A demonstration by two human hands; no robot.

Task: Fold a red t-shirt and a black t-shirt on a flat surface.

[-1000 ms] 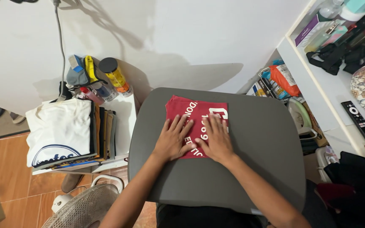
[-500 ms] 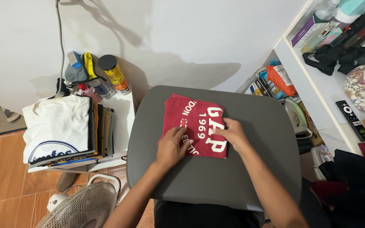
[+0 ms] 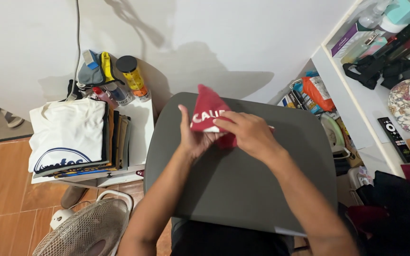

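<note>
A: Where is the red shirt (image 3: 208, 111) now?

B: You hold the folded red shirt up above the far part of the grey board (image 3: 262, 189), between both hands. It does not lie flat; one corner points up and away from you, so its long side runs from your hands toward the wall.

A: How do my hands grip it?

B: Your left hand (image 3: 193, 137) is closed on its lower left edge, thumb up. Your right hand (image 3: 245, 132) is closed on it from the right, fingers over the front. Both are equally near; the shirt sits just above and between them.

A: And what stands around?

B: On your left, a small white table (image 3: 141, 128) carries a stack of folded clothes (image 3: 72, 140), a white one on top, with spray cans and bottles (image 3: 115, 80) behind it. A fan (image 3: 86, 232) stands below. On your right, a white shelf (image 3: 357, 90) holds bottles, a black strap and a remote control (image 3: 395, 139); snack bags (image 3: 314, 90) are packed in the gap beside the board.
</note>
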